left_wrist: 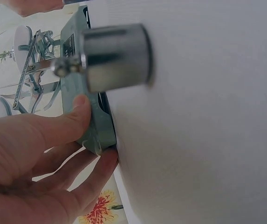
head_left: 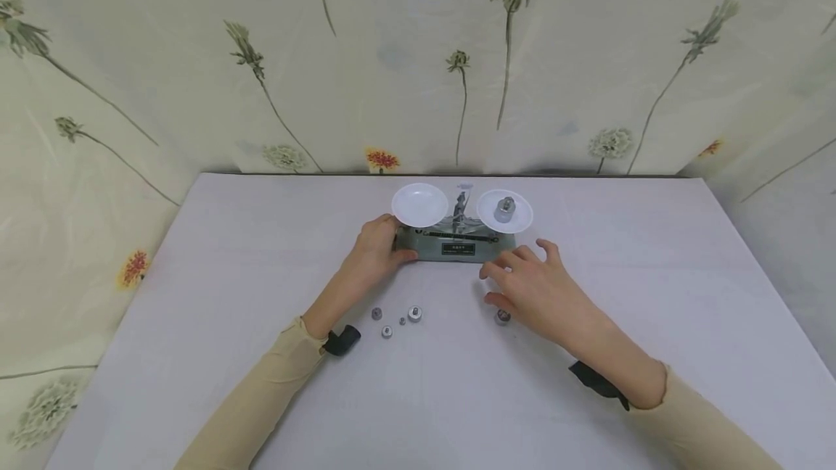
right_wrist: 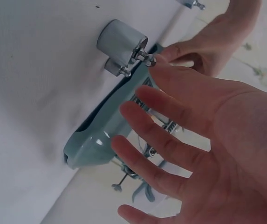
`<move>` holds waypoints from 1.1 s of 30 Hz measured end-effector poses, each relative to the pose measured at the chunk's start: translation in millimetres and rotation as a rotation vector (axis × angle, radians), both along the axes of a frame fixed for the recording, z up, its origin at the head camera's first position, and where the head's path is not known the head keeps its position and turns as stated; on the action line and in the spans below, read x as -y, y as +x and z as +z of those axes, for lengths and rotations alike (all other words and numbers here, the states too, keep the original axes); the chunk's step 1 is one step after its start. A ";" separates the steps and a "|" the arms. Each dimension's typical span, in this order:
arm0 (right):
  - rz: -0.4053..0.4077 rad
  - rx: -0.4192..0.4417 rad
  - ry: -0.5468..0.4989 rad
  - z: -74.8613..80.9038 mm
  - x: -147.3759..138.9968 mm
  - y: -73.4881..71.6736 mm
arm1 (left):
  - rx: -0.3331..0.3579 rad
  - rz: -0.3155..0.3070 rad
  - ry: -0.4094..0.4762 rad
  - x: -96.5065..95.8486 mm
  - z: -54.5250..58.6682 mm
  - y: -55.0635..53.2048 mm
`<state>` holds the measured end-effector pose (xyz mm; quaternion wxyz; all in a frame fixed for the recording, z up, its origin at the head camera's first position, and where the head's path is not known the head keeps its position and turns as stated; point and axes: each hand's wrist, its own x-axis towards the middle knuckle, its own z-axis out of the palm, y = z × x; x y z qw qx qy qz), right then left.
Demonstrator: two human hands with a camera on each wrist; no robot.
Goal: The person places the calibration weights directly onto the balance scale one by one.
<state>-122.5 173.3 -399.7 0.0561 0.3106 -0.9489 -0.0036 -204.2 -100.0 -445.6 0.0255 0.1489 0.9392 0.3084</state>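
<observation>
A green-based balance scale point(head_left: 424, 246) stands near the back of the table. Its left white pan point(head_left: 420, 205) holds nothing, while a metal weight point(head_left: 505, 209) sits on the right pan point(head_left: 522, 220). My left hand point(head_left: 375, 252) grips the base's left end, thumb along the front and fingers round the end, as the left wrist view shows. Just in front of the base's right end hovers my right hand point(head_left: 535, 292), fingers spread and loosely bent, holding nothing. Below its thumb a weight point(head_left: 502, 318) stands on the table, partly hidden in the head view.
Several small metal weights, the largest a silver weight point(head_left: 414, 315), stand in front of the scale, beside my left wrist. The white table point(head_left: 431, 397) ends at a flower-printed curtain point(head_left: 405, 78) behind the scale. Black bands point(head_left: 342, 340) are on both wrists.
</observation>
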 end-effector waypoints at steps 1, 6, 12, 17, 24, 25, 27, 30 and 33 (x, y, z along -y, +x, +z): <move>0.000 0.003 -0.003 -0.6 0.3 0.1 | 0.005 0.002 0.003 -0.1 -0.1 -0.2; 0.006 0.010 -0.024 -3.6 1.5 1.1 | 0.022 0.017 -0.008 -3.8 8.1 3.6; 0.005 0.024 -0.023 -5.8 3.3 2.4 | 0.006 0.015 -0.016 -3.6 7.7 4.1; 0.005 0.030 -0.013 -5.9 5.2 3.4 | 0.007 0.014 -0.010 -2.8 7.5 4.5; -0.008 0.013 0.014 -8.7 7.0 4.7 | 0.003 0.013 -0.008 -2.1 6.6 4.8; -0.011 0.010 0.016 -9.3 7.0 4.8 | 0.008 0.015 -0.007 -2.3 6.5 4.7; -0.012 0.000 0.021 -10.8 7.3 4.9 | 0.019 0.020 -0.007 -2.6 6.6 4.3; -0.014 -0.008 0.029 -12.8 7.5 4.9 | 0.026 0.021 -0.012 -3.1 7.5 4.0; -0.012 -0.017 0.034 -13.7 7.9 4.5 | 0.017 0.018 -0.013 -3.3 8.0 3.7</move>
